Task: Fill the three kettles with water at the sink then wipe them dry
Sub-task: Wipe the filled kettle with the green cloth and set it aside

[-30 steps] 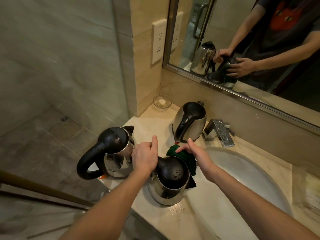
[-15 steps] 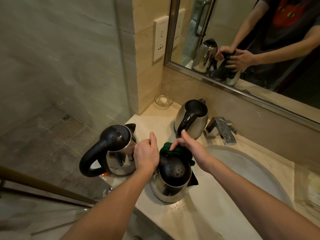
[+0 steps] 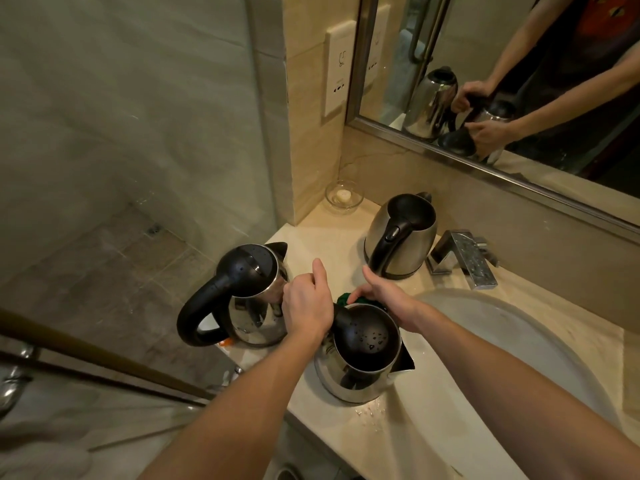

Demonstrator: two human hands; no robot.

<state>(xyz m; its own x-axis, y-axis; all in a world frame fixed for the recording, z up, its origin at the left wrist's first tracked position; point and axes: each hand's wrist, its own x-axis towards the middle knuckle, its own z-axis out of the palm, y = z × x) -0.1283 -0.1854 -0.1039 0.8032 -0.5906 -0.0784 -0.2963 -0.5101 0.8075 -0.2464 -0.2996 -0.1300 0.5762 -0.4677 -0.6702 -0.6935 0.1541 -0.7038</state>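
Three steel kettles with black lids stand on the beige counter. The near kettle sits at the front edge beside the basin, with water drops on its lid. My left hand grips its black handle on the left side. My right hand presses a dark green cloth against the kettle's far side; most of the cloth is hidden. A second kettle stands just left of my left hand, its big handle pointing left. The third kettle stands at the back, next to the tap.
A chrome tap overhangs the white oval basin on the right. A small glass dish sits in the back corner. Water drops lie on the counter before the near kettle. A glass shower screen borders the left; a mirror hangs above.
My right hand has slid the green cloth leftward around the near kettle's far side, so less cloth shows. My left hand stays on the handle.
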